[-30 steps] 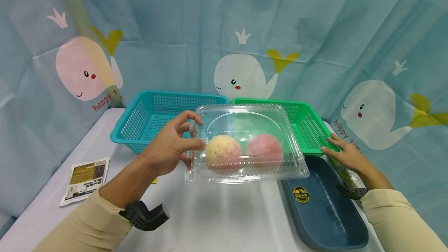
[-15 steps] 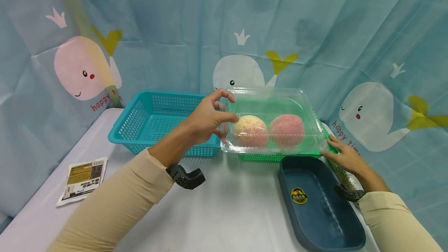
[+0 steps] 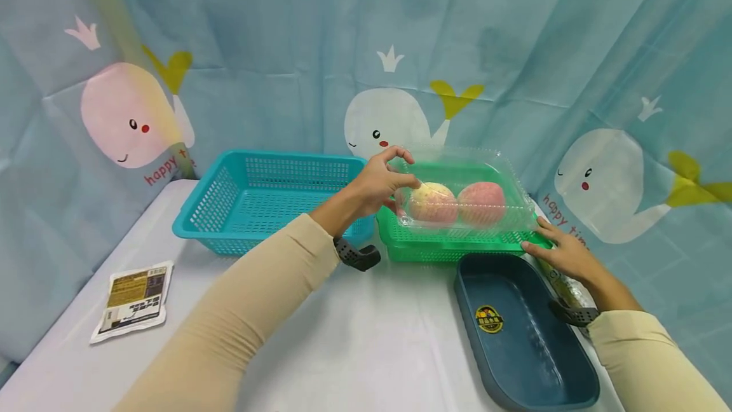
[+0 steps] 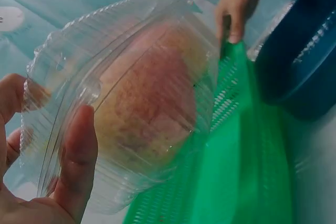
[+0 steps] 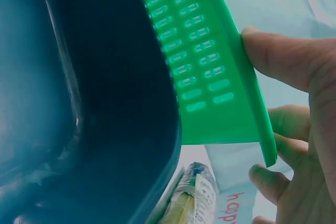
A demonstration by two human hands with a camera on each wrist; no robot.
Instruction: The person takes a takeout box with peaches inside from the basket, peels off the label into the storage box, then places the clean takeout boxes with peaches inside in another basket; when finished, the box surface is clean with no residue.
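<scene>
My left hand (image 3: 374, 184) pinches the left edge of a clear plastic clamshell box (image 3: 466, 161), thumb on the near side. Two round pink-and-yellow fruits (image 4: 144, 95) that look like peaches show through its walls. The box hangs over the green basket (image 3: 440, 250), slightly tilted; whether it touches the basket I cannot tell. At the basket's right corner my right hand (image 3: 569, 258) holds the rim, with the thumb on one side and fingers behind it in the right wrist view. The box covers much of the basket's inside in the head view.
A blue basket (image 3: 197, 224) stands left of the green one. Close in front, at the right, lies a dark blue tray (image 3: 474, 348), with a wrapped packet (image 5: 195, 198) beyond it. A flat printed pouch (image 3: 134, 302) rests at the left. A whale-print curtain (image 3: 286, 107) hangs behind.
The left hand has carried the clear box rightward and farther back, over the green basket. My right hand has stayed at the basket's rim.
</scene>
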